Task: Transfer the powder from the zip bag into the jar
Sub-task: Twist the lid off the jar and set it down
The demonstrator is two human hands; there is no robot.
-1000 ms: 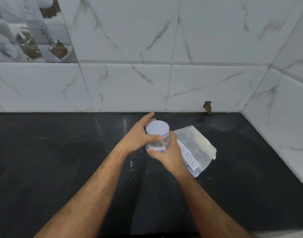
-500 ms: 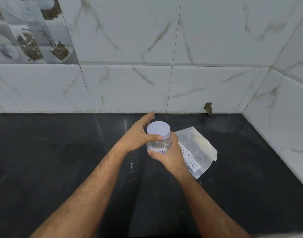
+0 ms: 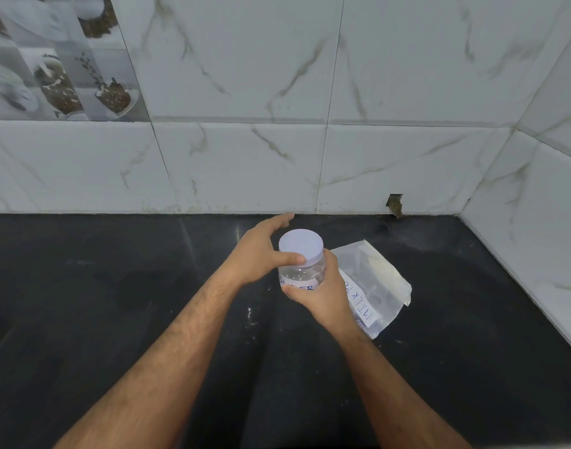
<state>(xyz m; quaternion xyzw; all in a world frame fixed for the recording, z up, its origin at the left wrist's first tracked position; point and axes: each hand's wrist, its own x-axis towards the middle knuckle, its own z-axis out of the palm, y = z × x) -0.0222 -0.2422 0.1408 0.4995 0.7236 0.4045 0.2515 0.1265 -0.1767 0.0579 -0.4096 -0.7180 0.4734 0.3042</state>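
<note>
Head view: jar [image 3: 303, 273], clear plastic, looks light and rigid with slick walls; best gripped around the body. Right hand [image 3: 323, 293] wraps its lower body, left hand [image 3: 261, 254] pinches the white lid [image 3: 301, 246], still on. Jar looks near empty. Zip bag [image 3: 379, 286], soft and floppy, lies flat just right of jar on black counter [image 3: 115, 319], pale powder inside.

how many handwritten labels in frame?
2. One on the jar, partly covered by the right hand holding it. One on the zip bag, lying on the counter right of the jar. Others may be hidden.
</note>
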